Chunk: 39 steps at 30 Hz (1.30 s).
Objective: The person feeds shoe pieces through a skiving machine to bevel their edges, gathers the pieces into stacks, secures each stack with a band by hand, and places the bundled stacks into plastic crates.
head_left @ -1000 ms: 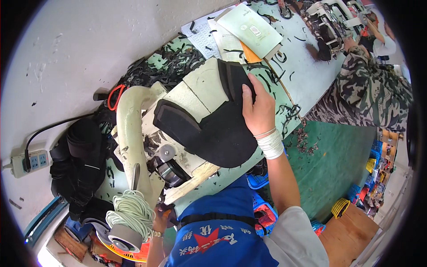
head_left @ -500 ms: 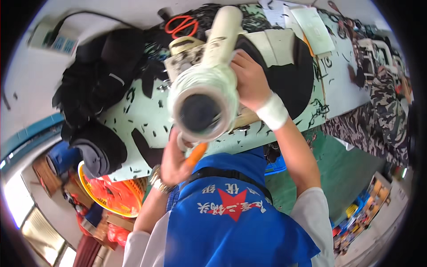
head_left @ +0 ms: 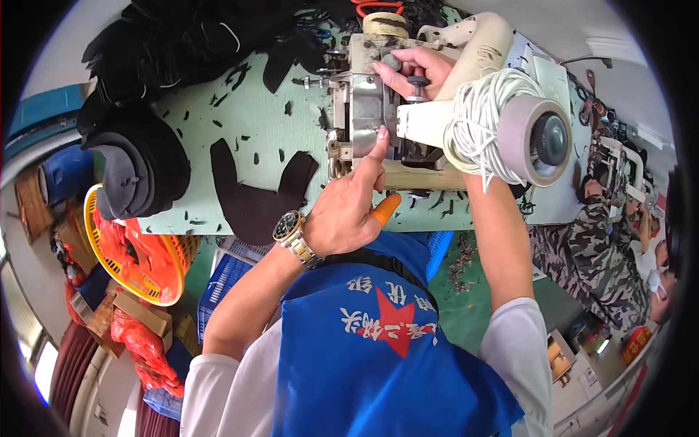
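Note:
A bench-top machine with a grey metal head (head_left: 366,102), possibly a skiving machine, stands in front of me. My left hand (head_left: 348,200) is open, its index fingertip against the lower part of the metal cover; an orange finger cot (head_left: 386,209) covers the thumb. Behind the black adjusting screw (head_left: 417,84), my right hand (head_left: 426,69) pinches a round grey knob (head_left: 392,63) on top of the machine. A pale lamp (head_left: 547,142) wound with white cable (head_left: 484,120) hangs over my right wrist.
Dark U-shaped cut pieces (head_left: 255,197) and scraps lie on the pale green table (head_left: 207,120). Stacked black pieces (head_left: 138,171) sit at the left, above a yellow basket (head_left: 149,295) with red bags. Red-handled scissors (head_left: 378,7) lie behind the machine. Another person in camouflage (head_left: 593,255) sits far right.
The lamp has swung right, uncovering the machine head. My left hand has risen from below the lamp to the metal cover; my right hand has moved from the lamp to the knob.

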{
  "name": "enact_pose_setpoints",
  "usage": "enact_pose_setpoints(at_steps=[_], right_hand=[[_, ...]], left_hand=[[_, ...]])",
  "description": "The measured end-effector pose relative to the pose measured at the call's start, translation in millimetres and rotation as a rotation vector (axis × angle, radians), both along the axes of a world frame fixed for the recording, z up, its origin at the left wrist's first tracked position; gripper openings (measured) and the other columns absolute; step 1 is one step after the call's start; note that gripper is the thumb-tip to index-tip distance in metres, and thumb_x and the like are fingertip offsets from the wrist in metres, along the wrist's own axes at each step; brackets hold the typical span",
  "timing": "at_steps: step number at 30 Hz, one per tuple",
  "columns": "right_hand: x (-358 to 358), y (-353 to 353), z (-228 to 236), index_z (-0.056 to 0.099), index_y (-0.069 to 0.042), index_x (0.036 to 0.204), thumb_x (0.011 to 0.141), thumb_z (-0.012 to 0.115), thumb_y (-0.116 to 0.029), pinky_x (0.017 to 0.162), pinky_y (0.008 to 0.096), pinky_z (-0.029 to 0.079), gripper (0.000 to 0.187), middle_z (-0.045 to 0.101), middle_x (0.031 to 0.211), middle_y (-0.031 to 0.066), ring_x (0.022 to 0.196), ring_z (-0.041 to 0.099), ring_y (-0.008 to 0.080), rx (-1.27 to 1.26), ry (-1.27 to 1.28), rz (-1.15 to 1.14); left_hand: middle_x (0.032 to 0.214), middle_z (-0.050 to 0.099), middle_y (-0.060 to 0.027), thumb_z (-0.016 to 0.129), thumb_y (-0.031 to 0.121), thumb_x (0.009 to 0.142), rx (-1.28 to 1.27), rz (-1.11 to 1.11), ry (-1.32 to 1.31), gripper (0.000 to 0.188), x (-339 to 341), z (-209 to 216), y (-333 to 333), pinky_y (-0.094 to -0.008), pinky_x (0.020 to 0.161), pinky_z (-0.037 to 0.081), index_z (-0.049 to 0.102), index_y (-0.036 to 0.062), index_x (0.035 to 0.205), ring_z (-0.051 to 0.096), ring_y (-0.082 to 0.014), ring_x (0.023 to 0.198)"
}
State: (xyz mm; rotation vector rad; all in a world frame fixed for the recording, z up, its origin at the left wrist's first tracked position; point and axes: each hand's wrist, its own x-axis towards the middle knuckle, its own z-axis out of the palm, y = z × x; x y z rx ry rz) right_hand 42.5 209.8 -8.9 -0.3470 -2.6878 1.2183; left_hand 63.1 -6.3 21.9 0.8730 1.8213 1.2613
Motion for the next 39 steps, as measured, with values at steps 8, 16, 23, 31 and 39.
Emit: enact_pose_setpoints(at_steps=[8, 16, 23, 31, 39], right_hand=[[-3, 10, -6, 0.062, -0.001, 0.107, 0.079, 0.072, -0.020, 0.061, 0.0244, 0.041, 0.036, 0.059, 0.087, 0.0051, 0.068, 0.045, 0.0111, 0.154, 0.205, 0.161], [-4, 12, -11, 0.062, -0.002, 0.108, 0.079, 0.073, -0.019, 0.060, 0.0235, 0.040, 0.036, 0.059, 0.083, 0.0050, 0.066, 0.045, 0.0103, 0.094, 0.217, 0.156], [-7, 13, -14, 0.063, -0.002, 0.110, 0.077, 0.075, -0.020, 0.058, 0.0231, 0.039, 0.039, 0.060, 0.088, 0.0060, 0.066, 0.044, 0.0104, 0.101, 0.239, 0.166], [-5, 7, -4, 0.063, -0.005, 0.109, 0.082, 0.067, -0.029, 0.072, 0.0297, 0.044, 0.036, 0.061, 0.095, 0.0085, 0.079, 0.053, 0.0183, 0.196, 0.167, 0.180], [-13, 11, -22, 0.061, -0.011, 0.094, 0.072, 0.062, -0.033, 0.087, 0.0370, 0.045, 0.031, 0.060, 0.102, 0.0079, 0.098, 0.056, 0.0251, -0.050, 0.338, 0.110]], left_hand=[[0.082, 0.047, -0.0110, 0.059, -0.002, 0.075, -0.010, -0.013, 0.021, 0.053, -2, -3, -1, -0.0338, 0.049, 0.040, 0.035, -0.0042, 0.122, 0.049, -0.0238, 0.050], [0.079, 0.046, -0.0104, 0.059, -0.002, 0.076, -0.017, -0.010, 0.014, 0.052, -1, -3, 1, -0.0333, 0.051, 0.041, 0.036, -0.0046, 0.122, 0.048, -0.0238, 0.051], [0.075, 0.045, -0.0093, 0.059, 0.002, 0.078, -0.064, -0.032, 0.030, 0.071, -5, 1, -1, -0.0358, 0.057, 0.043, 0.022, -0.0030, 0.139, 0.052, -0.0273, 0.061], [0.079, 0.053, -0.0138, 0.059, 0.003, 0.078, -0.052, 0.017, 0.045, 0.053, -8, -5, 0, -0.0354, 0.052, 0.042, 0.037, -0.0016, 0.126, 0.050, -0.0278, 0.054], [0.110, 0.056, -0.0111, 0.052, 0.005, 0.089, -0.089, 0.051, -0.245, 0.059, 1, -9, -5, -0.0212, 0.050, 0.047, 0.024, -0.0021, 0.140, 0.054, -0.0104, 0.071]])
